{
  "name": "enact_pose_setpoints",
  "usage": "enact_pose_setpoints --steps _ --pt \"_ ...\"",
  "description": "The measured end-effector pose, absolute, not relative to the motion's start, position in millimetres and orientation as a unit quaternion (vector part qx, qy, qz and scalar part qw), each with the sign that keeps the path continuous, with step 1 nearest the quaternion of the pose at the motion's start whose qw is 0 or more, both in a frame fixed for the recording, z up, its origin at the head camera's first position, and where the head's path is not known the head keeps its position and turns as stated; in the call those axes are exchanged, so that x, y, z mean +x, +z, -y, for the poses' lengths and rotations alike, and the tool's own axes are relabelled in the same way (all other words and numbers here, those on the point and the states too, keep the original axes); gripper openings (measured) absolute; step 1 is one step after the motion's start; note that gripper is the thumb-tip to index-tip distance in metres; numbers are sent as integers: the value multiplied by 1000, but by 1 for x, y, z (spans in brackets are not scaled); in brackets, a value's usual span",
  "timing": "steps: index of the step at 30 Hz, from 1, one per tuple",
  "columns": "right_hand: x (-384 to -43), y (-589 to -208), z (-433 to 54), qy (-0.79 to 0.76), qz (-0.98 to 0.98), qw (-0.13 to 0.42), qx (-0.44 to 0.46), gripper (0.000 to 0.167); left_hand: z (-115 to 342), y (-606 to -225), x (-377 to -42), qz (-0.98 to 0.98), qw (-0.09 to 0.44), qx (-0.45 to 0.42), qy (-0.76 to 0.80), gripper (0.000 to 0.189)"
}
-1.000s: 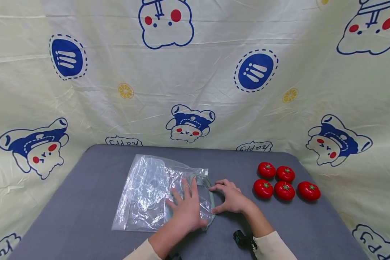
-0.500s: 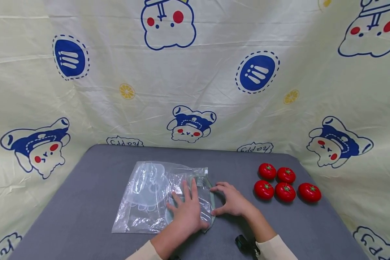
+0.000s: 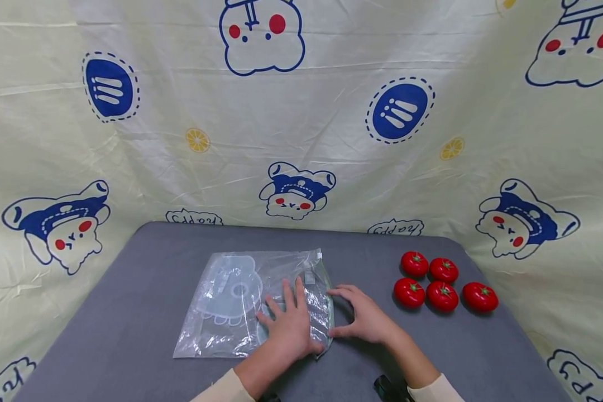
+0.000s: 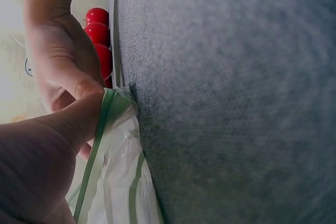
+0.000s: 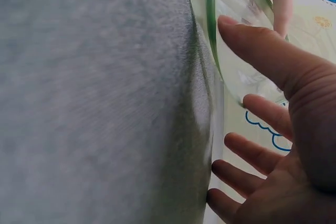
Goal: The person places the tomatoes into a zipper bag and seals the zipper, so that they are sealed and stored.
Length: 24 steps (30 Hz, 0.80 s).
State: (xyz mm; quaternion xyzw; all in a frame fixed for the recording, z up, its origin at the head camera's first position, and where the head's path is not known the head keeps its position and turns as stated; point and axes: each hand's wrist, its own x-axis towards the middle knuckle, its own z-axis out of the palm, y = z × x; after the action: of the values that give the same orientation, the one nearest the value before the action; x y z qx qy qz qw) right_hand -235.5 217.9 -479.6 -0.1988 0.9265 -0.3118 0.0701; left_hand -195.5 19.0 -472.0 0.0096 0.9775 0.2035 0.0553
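Observation:
A clear plastic zip bag (image 3: pixel 196 340) with a pale printed figure lies on the table, its mouth facing right. Green zip strips (image 5: pixel 211 19) edge the mouth, which gapes a little. My left hand (image 3: pixel 288 324) rests on the bag near the mouth, fingers spread. Its thumb lies at the bag's near mouth corner in the left wrist view. At the mouth, my right hand (image 3: pixel 365 317) has thumb and fingers parted. In the right wrist view, its thumb touches or nearly touches a green strip, and its fingers (image 5: pixel 254 153) are spread.
Several red tomatoes (image 3: pixel 441 296) with green stems sit in a group right of my right hand. The grey table (image 3: pixel 130 312) backs onto a pale curtain (image 3: pixel 301 134) with cartoon prints. A black wrist device (image 3: pixel 389 388) sits at my right wrist.
The bag has flattened, so its print shows more plainly. Its far mouth corner has risen away from me. My right hand has shifted slightly right; the left hand stays nearly in place.

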Motion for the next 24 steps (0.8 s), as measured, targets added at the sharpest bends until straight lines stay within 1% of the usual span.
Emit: enact_pose_setpoints --steps 7,16,19,24 --pt "-229 -483 -226 -339 -915 66 -208 84 -21 -473 -195 -977 62 11 202 151" --pt "-219 -484 -241 -356 -906 4 -228 84 -21 -474 -195 -979 54 12 197 152" --pt "-215 -484 -247 -356 -908 -8 -223 83 -21 -473 -195 -979 56 11 197 152" --pt "-206 -479 -259 -384 -903 -8 -193 79 -20 -472 -195 -978 55 11 202 153"
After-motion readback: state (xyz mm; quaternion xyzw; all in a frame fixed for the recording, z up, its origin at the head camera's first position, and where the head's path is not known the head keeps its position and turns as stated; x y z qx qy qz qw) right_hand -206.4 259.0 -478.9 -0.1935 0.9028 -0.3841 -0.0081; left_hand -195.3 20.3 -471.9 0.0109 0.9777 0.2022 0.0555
